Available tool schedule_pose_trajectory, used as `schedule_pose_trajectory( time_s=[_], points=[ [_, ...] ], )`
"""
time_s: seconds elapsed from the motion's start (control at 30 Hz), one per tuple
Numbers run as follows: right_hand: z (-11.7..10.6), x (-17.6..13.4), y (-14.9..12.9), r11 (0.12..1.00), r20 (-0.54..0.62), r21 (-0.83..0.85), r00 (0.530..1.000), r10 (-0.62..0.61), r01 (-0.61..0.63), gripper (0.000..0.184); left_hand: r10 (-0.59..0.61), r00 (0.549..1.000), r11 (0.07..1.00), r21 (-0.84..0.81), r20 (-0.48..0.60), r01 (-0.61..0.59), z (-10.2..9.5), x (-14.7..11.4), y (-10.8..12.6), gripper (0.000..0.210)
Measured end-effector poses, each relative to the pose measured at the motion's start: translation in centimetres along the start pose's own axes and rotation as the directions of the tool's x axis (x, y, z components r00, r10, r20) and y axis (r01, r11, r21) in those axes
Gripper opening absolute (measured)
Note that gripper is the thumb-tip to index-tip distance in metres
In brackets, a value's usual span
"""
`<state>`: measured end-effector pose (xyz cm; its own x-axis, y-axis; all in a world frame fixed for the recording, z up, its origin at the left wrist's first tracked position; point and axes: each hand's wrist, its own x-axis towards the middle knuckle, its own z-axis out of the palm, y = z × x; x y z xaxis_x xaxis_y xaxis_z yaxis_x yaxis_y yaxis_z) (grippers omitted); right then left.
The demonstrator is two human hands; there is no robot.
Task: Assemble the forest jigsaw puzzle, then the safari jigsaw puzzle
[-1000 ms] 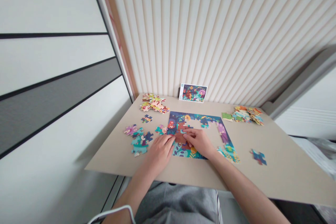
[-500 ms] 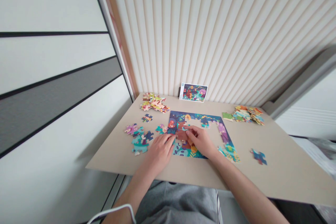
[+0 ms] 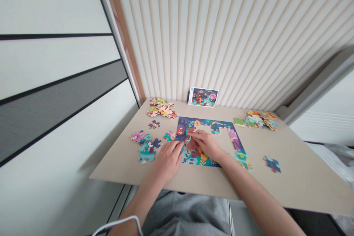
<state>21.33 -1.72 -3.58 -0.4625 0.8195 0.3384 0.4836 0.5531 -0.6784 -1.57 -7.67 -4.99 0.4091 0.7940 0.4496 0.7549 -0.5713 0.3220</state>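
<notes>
A partly assembled jigsaw puzzle [image 3: 181,129] is laid on the beige tabletop [image 3: 309,184], its border mostly joined. Its left edge is overlapped by the left hand [image 3: 169,155], whose fingers are loosely extended. A brown jigsaw piece [image 3: 189,142] is touched by the fingertips of the right hand [image 3: 206,143] over the puzzle's left part; whether it is pinched or merely pressed cannot be told. Teal and purple pieces [image 3: 146,148] are spread left of the puzzle, and a dark blue piece [image 3: 272,164] is set apart at right. A picture card [image 3: 204,97] is propped behind.
</notes>
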Motion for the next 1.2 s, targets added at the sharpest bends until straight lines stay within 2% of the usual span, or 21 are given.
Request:
schedule_pose_trajectory(
  time_s=[0.2, 0.37, 0.57, 0.83, 1.2],
  points=[
    [-0.3, -0.2, -0.3, 0.993, 0.015, -0.103, 0.999, -0.051, 0.052, 0.035, 0.009, 1.0, 1.0, 0.004, 0.008, -0.009, 0.0, -0.1, -0.1, 0.039],
    [-1.2, -1.4, -0.6, 0.98, 0.019, -0.188, 0.998, -0.062, 0.065, 0.026, 0.03, 0.999, 0.999, 0.023, 0.035, -0.031, -0.3, 0.0, 0.1, 0.03],
    [-0.8, -2.6, -0.5, 0.952, 0.07, -0.286, 0.993, -0.096, 0.113, 0.027, 0.064, 0.996, 0.998, 0.023, 0.055, -0.065, -0.6, 0.1, 0.2, 0.025],
    [-1.3, -2.7, -0.6, 0.944, 0.096, -0.303, 0.99, -0.104, 0.129, 0.019, 0.032, 0.999, 0.999, 0.029, 0.031, -0.033, -0.6, 0.1, 0.2, 0.021],
    [-1.8, -3.0, -0.8, 0.933, 0.179, -0.3, 0.972, -0.149, 0.198, 0.024, -0.006, 1.0, 0.999, 0.033, 0.019, 0.006, -0.6, 0.1, 0.2, 0.023]
  ],
)
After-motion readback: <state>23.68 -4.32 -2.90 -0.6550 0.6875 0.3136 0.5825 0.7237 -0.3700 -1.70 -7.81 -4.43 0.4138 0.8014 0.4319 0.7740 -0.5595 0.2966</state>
